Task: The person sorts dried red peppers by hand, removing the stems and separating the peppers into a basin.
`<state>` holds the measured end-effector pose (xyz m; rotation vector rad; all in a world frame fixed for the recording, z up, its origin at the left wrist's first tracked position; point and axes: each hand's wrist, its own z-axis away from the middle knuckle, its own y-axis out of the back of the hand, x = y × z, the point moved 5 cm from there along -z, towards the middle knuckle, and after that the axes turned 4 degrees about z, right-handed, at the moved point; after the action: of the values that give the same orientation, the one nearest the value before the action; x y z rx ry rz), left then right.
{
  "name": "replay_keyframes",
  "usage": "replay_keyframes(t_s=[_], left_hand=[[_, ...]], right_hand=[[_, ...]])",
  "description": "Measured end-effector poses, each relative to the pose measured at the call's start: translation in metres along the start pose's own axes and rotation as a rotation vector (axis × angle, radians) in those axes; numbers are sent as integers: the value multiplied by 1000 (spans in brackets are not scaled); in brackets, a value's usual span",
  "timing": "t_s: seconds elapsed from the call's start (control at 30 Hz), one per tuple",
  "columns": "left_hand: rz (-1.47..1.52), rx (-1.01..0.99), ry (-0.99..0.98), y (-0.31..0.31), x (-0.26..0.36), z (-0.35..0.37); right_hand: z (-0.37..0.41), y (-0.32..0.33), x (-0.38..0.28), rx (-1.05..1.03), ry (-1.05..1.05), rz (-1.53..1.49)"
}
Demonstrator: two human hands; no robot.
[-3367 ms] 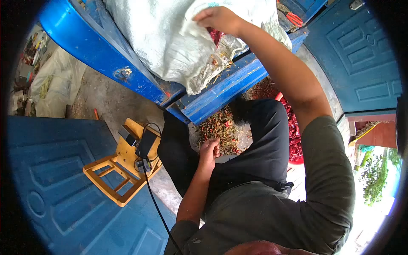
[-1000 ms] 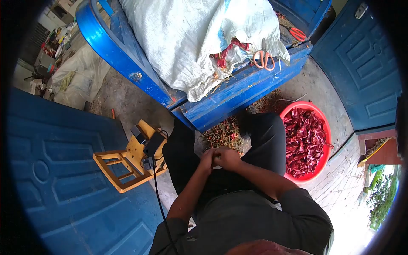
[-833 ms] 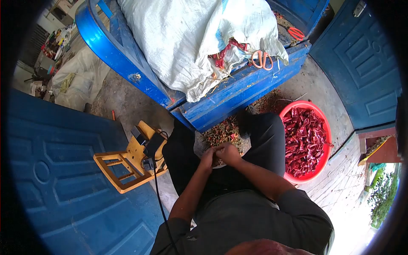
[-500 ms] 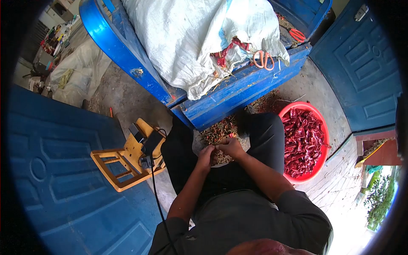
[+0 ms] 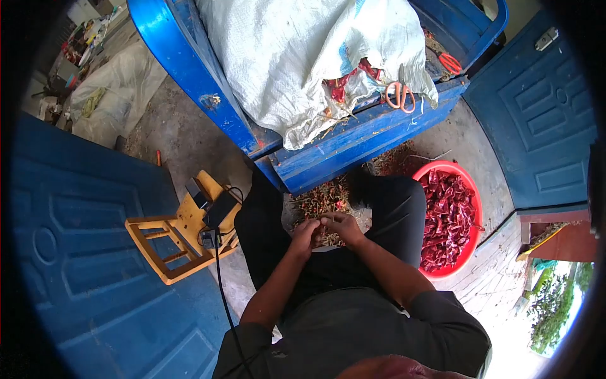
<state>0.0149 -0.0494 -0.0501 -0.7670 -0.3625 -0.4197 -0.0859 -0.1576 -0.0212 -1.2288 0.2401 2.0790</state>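
My left hand and my right hand meet between my knees, their fingertips close together. The fingers of both look bent and pressed together, but anything between them is too small to make out. Beneath and beyond the hands lies a pile of small stems and bits with some red pieces. To the right of my right knee stands a red basin full of dried red chillies.
A blue cart ahead bears a white sack with chillies at its mouth, pink-handled scissors and red-handled scissors. A wooden chair with black devices and a cable stands left, beside a blue door.
The camera view has shifted slightly, so the cart and chair sit differently in the frame. Both hands remain together, with the right hand's fingers slightly changed in pose.
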Motion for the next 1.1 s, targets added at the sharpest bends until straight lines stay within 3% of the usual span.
replay_keyframes(t_s=[0.1,0.17,0.27,0.4,0.5,0.6,0.67,0.73,0.77,0.83,0.87,0.93,1.0,1.07,1.1], left_hand=[[9,15,-13,-2,7,1],[6,33,-2,-9,11,7],[34,80,12,-15,16,6],[14,26,26,-26,14,-5],[-4,23,39,-38,13,-11],[-46,31,-10,-48,4,-21],[-27,87,-6,-53,-3,-21],[-19,80,2,-60,-3,-17],[-5,76,10,-63,-3,-14],[-22,106,13,-60,-8,-19],[-41,129,11,-59,-8,-22],[-17,129,-11,-62,-12,-26],[0,120,-35,-62,-12,-30],[2,124,18,-51,-14,-33],[3,133,26,-47,-13,-28]], right_hand=[[-9,-6,2,30,25,40],[-14,-4,-3,110,218,213],[-21,-2,-6,119,276,37],[-27,7,-5,198,142,-38],[-27,16,1,200,-133,-397],[-28,27,5,307,-146,-442],[-25,33,6,318,-130,-394],[-28,50,1,485,253,480],[-33,54,11,486,250,480],[-41,55,30,405,-11,62],[-42,57,30,403,-13,62],[-25,47,16,373,-200,-487],[-23,51,5,393,-126,-445],[-27,61,-14,367,104,316],[-26,64,-11,363,92,313]])
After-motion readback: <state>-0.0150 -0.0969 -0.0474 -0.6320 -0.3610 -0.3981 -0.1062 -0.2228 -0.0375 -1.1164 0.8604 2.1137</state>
